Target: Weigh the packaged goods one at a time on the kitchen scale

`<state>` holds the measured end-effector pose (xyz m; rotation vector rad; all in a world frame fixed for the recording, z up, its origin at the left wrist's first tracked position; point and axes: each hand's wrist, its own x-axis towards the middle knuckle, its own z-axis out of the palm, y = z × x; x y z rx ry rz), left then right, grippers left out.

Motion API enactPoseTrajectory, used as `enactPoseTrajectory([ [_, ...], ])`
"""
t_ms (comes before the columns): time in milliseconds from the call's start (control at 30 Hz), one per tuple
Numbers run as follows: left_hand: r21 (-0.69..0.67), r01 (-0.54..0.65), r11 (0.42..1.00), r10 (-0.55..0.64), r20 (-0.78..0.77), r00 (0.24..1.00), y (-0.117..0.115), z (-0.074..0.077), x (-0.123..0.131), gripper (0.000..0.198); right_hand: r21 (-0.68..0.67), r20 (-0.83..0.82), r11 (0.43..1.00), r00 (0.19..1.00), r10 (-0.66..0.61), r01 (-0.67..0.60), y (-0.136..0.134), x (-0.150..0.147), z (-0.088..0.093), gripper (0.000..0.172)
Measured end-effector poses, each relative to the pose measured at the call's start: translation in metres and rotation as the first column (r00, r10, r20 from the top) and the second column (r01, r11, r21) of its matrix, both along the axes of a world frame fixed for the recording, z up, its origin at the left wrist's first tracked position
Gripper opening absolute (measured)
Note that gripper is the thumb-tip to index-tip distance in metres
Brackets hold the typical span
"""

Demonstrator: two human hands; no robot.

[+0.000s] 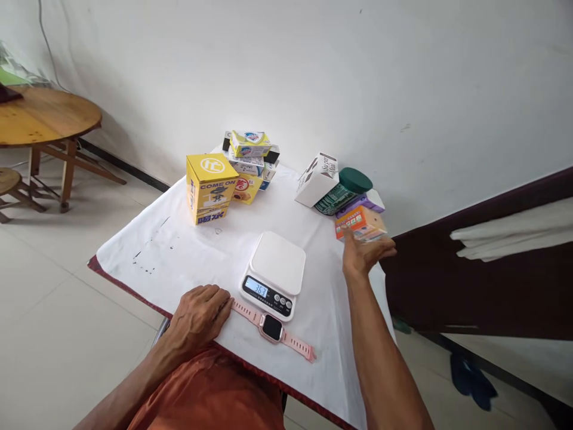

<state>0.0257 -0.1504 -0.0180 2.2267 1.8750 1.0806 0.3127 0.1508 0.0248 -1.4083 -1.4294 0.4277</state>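
Note:
My right hand (363,254) is at the near side of an orange box (358,220) on the right of the table, its thumb and fingers spread around the box's lower part. My left hand (203,310) rests on the table's front edge, fingers bent and together, beside the strap of a pink watch (272,328); nothing shows in it. Between the hands stands a white digital scale (278,263) with a bare plate and a lit display that reads about 363. The watch lies flat in front of the scale.
On the white-covered table (179,257), a yellow box (211,188) and stacked small boxes (249,144) stand back left. A white box (317,179), a green-lidded jar (353,181) and a purple box (373,201) are behind the orange box. The wall lies beyond.

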Motion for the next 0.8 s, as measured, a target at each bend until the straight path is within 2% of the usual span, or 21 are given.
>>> enactPoseTrajectory([
  [33,0.001,0.001,1.000,-0.001,-0.002,1.000,0.000,0.000,0.000,0.022,0.030,-0.044,0.997,0.997,-0.070,0.072,-0.011,-0.017,0.006,0.074],
  [67,0.007,0.004,1.000,-0.004,-0.006,1.000,0.000,-0.001,0.000,0.023,0.031,-0.044,0.999,0.999,-0.031,0.032,-0.022,-0.037,0.013,0.078],
  [133,0.022,0.010,1.000,-0.010,-0.012,1.000,0.000,-0.002,0.000,0.023,-0.005,-0.011,0.977,0.977,0.212,-0.212,-0.045,-0.090,0.026,0.081],
  [200,0.036,0.014,0.999,-0.014,-0.011,1.000,0.000,-0.003,0.000,0.023,-0.078,-0.014,0.895,0.898,0.439,-0.439,-0.066,-0.148,0.035,0.089],
  [267,0.042,0.003,0.999,-0.003,-0.004,1.000,0.000,-0.004,0.000,0.023,-0.104,-0.004,0.808,0.813,0.583,-0.580,-0.082,-0.201,0.038,0.099],
  [333,0.053,-0.012,0.999,0.011,0.003,1.000,0.001,-0.004,0.001,0.024,-0.049,0.033,0.778,0.778,0.628,-0.626,-0.093,-0.243,0.036,0.108],
  [400,0.065,-0.018,0.998,0.018,0.007,1.000,0.001,-0.003,0.002,0.025,0.001,0.049,0.806,0.805,0.591,-0.592,-0.098,-0.272,0.029,0.117],
  [500,0.072,-0.014,0.997,0.013,0.010,1.000,0.003,-0.001,0.002,0.026,0.017,0.013,0.862,0.862,0.507,-0.507,-0.098,-0.295,0.020,0.122],
  [567,0.078,-0.008,0.997,0.007,0.011,1.000,0.003,0.001,0.002,0.026,-0.001,-0.008,0.877,0.877,0.480,-0.480,-0.096,-0.300,0.018,0.117],
  [700,0.089,-0.009,0.996,0.007,0.019,1.000,0.003,0.002,0.002,0.026,-0.027,-0.010,0.874,0.874,0.485,-0.485,-0.097,-0.293,0.024,0.103],
  [800,0.083,-0.019,0.996,0.016,0.026,1.000,0.003,0.002,0.002,0.027,-0.009,-0.069,0.844,0.843,0.534,-0.536,-0.108,-0.277,0.037,0.096],
])
